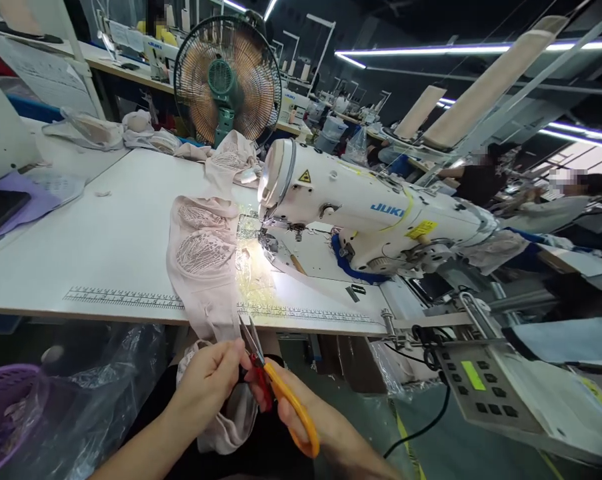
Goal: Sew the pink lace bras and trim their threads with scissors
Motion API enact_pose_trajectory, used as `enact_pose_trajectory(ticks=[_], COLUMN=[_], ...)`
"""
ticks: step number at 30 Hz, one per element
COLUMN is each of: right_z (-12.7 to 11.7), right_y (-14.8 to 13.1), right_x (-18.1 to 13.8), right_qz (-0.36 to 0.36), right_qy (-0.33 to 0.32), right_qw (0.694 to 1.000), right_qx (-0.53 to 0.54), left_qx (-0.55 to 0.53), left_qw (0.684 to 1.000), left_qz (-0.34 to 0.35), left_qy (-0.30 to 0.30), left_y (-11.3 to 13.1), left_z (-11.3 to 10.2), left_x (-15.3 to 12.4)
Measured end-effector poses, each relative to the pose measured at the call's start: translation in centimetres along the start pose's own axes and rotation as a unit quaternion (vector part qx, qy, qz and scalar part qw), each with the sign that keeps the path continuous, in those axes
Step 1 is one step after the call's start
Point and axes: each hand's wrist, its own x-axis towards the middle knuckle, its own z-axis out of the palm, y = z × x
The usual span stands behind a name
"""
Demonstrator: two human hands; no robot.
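Left hand [208,383] is pinched shut on the lower end of a pink lace garment [203,253] that hangs over the bench [105,247] edge, below and left of the sewing machine [375,213]. Right hand [341,440], just beside it, is closed around the orange handles of the scissors [275,387], whose blades stand slightly parted at the cloth. Far to the lower left of the sewing machine, a purple basket [11,400] holds a few pale scraps, too blurred to name. A clear plastic bag [115,387] sags next to it; its contents cannot be made out.
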Motion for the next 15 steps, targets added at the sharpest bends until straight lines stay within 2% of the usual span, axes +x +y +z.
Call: enact_pose_trajectory(ticks=[3,9,15], right_z=[0.3,0.4,0.0], right_y=[0.5,0.5,0.5], right_x=[0.5,1.3,1.1], right_qz=[0.015,0.125,0.105], right_qy=[0.0,0.044,0.037], right_qw=[0.997,0.99,0.992], right_qx=[0.079,0.058,0.06], left_qx=[0.011,0.021,0.019], left_qw=[1.0,1.0,0.998], left_qz=[0.0,-0.007,-0.007], left_qy=[-0.001,-0.012,0.053], left_y=[-0.2,-0.7,0.5], left_z=[-0.3,-0.7,-0.1], left_x=[0.1,-0.1,-0.9])
